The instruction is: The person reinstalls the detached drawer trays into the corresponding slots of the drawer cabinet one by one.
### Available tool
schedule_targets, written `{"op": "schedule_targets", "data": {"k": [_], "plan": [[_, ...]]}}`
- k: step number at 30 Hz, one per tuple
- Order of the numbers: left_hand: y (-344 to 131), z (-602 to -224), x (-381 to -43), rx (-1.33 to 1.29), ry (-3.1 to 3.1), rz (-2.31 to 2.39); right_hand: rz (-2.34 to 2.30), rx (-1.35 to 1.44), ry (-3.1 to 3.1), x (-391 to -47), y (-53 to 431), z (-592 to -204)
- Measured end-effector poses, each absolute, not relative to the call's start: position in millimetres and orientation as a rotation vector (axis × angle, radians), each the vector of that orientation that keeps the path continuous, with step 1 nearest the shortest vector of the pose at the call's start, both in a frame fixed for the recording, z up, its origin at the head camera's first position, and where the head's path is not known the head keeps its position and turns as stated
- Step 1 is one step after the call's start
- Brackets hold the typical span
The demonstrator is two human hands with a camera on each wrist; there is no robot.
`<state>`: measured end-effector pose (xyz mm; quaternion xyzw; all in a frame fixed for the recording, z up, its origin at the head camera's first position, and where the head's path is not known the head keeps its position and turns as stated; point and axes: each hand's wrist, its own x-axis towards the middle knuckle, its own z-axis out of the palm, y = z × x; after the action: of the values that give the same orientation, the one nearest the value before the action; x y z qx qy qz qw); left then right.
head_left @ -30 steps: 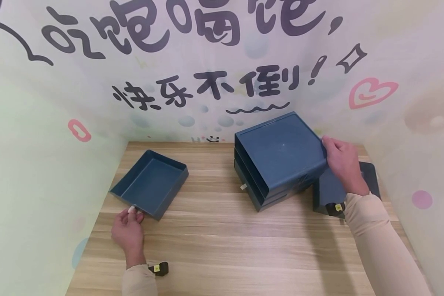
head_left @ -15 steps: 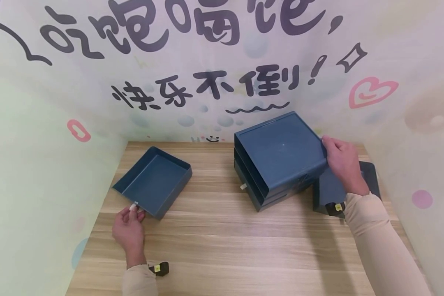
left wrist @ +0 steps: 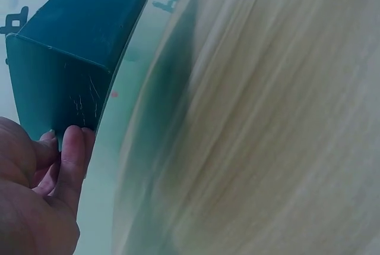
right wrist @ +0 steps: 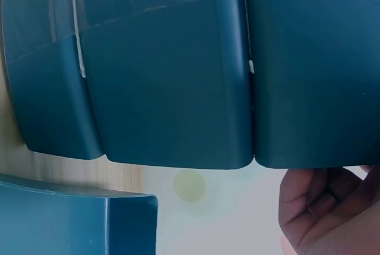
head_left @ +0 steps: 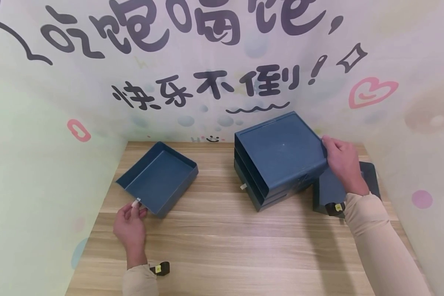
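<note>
In the head view a blue plastic drawer (head_left: 160, 176) is at the left side of the table, its inside facing up. My left hand (head_left: 130, 226) pinches the small white pull tab (head_left: 136, 202) on its front edge. The left wrist view shows the thumb and fingers together at the edge of the drawer (left wrist: 83, 23), with a shadow on the wood below. Toward the back right stands a stacked blue drawer unit (head_left: 281, 150), turned at an angle, with dark upper slots. My right hand (head_left: 342, 160) grips its right rear edge; the right wrist view shows curled fingers (right wrist: 297, 198) against that edge.
Another blue drawer (head_left: 329, 187) lies to the right, partly hidden beneath my right forearm. A white tab (head_left: 243, 186) sticks out low on the unit's front. Printed walls (head_left: 207, 119) enclose the wooden table (head_left: 222, 246) at the back and both sides.
The drawer in my left hand has shifted right and toward the back, turning slightly. My left hand has moved a little with it. The right hand and the drawer unit keep their place.
</note>
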<state>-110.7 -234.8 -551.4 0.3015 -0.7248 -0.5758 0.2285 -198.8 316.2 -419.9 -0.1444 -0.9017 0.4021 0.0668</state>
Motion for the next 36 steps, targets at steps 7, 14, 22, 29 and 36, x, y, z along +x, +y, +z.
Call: {"op": "schedule_targets", "data": {"k": [7,14,22,29,36], "plan": [[-234,-547,-110,0.807,-2.006,-1.588,1.223,-0.455,-2.709,-198,316,-420],[-225,-529,-107,0.760,-2.012,-1.598,1.224,-0.486,-2.731,-197,316,-421],[-229,-537,-110,0.755,-2.027,-1.574,1.217,-0.482,-2.724,-197,316,-420],[-227,-537,-111,0.730,-2.006,-1.604,1.213,-0.470,-2.717,-197,315,-419],[-218,-523,-109,0.690,-2.018,-1.669,1.220,-0.465,-2.713,-197,315,-419]]}}
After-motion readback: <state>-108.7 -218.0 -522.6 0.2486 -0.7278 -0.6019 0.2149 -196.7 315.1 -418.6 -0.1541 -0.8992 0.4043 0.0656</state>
